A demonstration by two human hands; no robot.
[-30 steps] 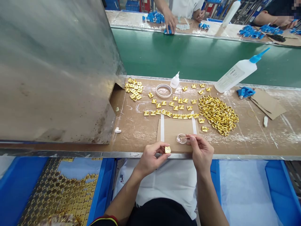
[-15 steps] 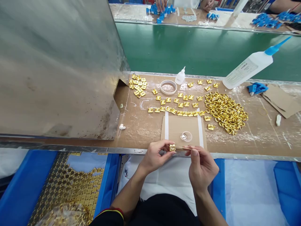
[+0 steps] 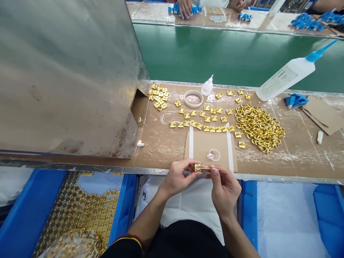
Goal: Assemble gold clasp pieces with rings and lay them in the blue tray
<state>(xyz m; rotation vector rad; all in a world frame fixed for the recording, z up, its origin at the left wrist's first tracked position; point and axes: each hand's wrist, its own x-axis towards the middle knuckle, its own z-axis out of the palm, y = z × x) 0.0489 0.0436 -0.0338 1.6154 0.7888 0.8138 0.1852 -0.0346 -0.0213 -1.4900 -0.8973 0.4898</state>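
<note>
Between thumb and forefinger, my left hand (image 3: pixel 178 176) pinches a gold piece with a square face (image 3: pixel 197 167) at the table's front edge. My right hand (image 3: pixel 225 190) is closed on a thin wooden stick (image 3: pixel 208 168), whose tip reaches the gold piece. Just behind the hands, a small clear cup (image 3: pixel 214 154) stands on a cardboard pad (image 3: pixel 200 145) with two white tape strips. Beyond the pad runs a row of gold square-faced pieces (image 3: pixel 212 129). A heap of gold rings (image 3: pixel 259 127) lies to the right.
A large metal housing (image 3: pixel 70 79) blocks the left. Behind stand a small white bottle (image 3: pixel 207 86), a tape roll (image 3: pixel 194 98) and a big blue-tipped bottle (image 3: pixel 287 79). A green conveyor (image 3: pixel 209 50) runs beyond; another person's hand (image 3: pixel 185 8) works across it. Blue bins (image 3: pixel 125 211) stand below.
My right hand has moved left, bringing the stick's tip to the gold piece. My left hand keeps its hold on the piece. The view has shifted slightly.
</note>
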